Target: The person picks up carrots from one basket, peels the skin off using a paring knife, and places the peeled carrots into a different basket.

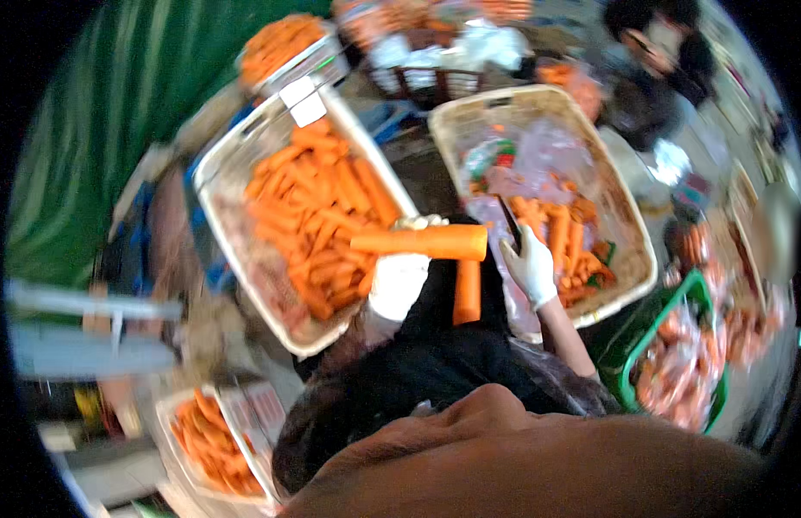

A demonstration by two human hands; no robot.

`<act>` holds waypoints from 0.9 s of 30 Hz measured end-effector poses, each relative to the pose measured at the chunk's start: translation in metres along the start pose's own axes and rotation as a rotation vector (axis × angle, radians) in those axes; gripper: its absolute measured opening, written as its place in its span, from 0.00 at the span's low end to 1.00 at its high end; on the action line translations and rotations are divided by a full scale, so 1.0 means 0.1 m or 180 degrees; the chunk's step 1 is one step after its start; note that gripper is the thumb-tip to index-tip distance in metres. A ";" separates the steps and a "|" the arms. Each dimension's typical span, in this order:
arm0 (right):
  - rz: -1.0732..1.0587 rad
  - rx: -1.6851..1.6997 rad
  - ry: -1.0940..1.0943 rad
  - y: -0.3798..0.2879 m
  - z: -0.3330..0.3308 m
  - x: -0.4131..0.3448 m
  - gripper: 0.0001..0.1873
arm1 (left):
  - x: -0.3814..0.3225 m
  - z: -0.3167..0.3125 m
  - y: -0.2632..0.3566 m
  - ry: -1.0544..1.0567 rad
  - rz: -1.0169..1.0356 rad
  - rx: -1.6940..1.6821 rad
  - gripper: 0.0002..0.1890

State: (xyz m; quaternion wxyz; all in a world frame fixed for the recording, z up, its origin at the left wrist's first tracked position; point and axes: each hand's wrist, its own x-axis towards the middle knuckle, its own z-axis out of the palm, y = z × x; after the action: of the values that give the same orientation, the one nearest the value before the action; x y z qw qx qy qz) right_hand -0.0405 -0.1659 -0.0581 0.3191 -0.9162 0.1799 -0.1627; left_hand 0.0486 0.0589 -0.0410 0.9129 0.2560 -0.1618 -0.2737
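Note:
My left hand [400,281], in a white glove, grips a thick orange carrot [426,242] that lies across it, its cut-looking end pointing right. A second carrot [467,291] hangs or lies just below it, over my dark clothing; what supports it is not plain. My right hand [533,265], gloved in white too, is shut on a dark knife [509,217] pointing up and left. To the left, a white plastic crate [232,265] holds many carrots. Under my right hand stands another white crate [633,213] with a plastic liner, carrots and carrot pieces.
A green basket [627,372] of bagged carrots stands at the lower right. More carrot containers are at the upper left [309,65] and lower left [228,440]. Bags sit at the top. Another person [659,58] is at the upper right. A green sheet [115,129] hangs on the left.

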 end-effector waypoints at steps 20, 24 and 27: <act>0.0101 0.1470 -0.0782 -0.17 0.18 0.02 0.38 | -4.99 -0.77 3.62 0.3980 0.5015 -0.0179 0.17; 0.0893 0.2239 -0.0837 -0.90 -0.10 0.22 0.32 | -3.24 -1.02 2.98 0.3306 0.3192 0.1121 0.14; 0.0519 0.2538 -0.1221 -1.25 0.26 0.20 0.26 | -2.11 -0.50 1.84 0.2003 0.1059 0.3907 0.12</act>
State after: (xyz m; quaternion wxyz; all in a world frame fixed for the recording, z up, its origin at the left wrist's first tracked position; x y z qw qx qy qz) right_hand 0.0156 -0.0697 0.0068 0.6866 -0.7180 0.1122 -0.0208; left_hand -0.0209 0.3332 -0.0122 0.6370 0.7630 -0.0525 0.0969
